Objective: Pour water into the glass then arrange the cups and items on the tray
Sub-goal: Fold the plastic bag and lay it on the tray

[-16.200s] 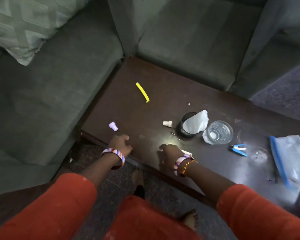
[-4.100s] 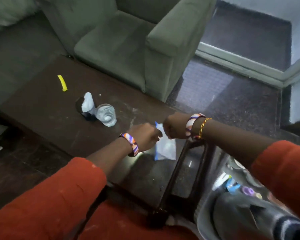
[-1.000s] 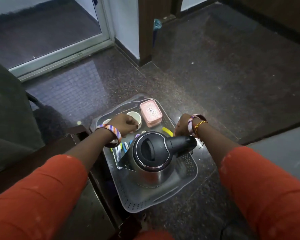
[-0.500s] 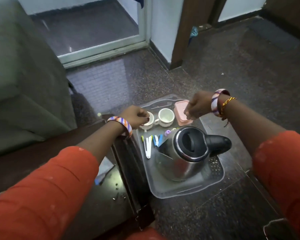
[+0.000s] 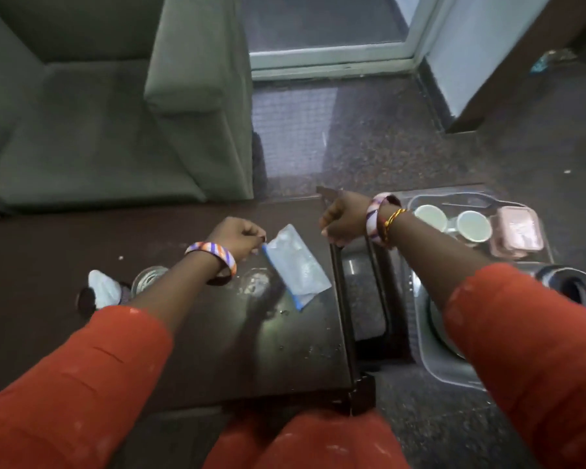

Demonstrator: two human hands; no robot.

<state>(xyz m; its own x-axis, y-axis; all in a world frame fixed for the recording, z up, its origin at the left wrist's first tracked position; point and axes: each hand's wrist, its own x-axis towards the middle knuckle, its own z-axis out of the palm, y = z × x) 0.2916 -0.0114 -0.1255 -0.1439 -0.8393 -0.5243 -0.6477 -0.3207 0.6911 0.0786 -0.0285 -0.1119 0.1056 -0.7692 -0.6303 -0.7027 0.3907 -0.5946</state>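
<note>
My left hand [image 5: 237,236] hovers over the dark table [image 5: 65,238] with its fingers curled, and the fingertips pinch the top corner of a clear zip bag [image 5: 295,265] with a blue strip. My right hand [image 5: 344,220] is a curled fist above the table's right edge and holds nothing that I can see. A clear glass [image 5: 148,279] stands on the table, partly hidden behind my left forearm. On the floor to the right lies the clear tray [image 5: 454,370] with two white cups [image 5: 430,216] [image 5: 474,225], a pink box [image 5: 518,233] and the steel kettle [image 5: 572,289], half hidden by my right arm.
A crumpled white wrapper on a dark lid [image 5: 104,292] lies left of the glass. A green armchair [image 5: 115,130] stands right behind the table. Water drops spot the table's near right corner. A dark speckled floor runs to a door sill at the back.
The view has swung left from the tray back to the table. My left hand left the cups and now pinches the zip bag's corner. My right hand moved from over the tray to the table's edge.
</note>
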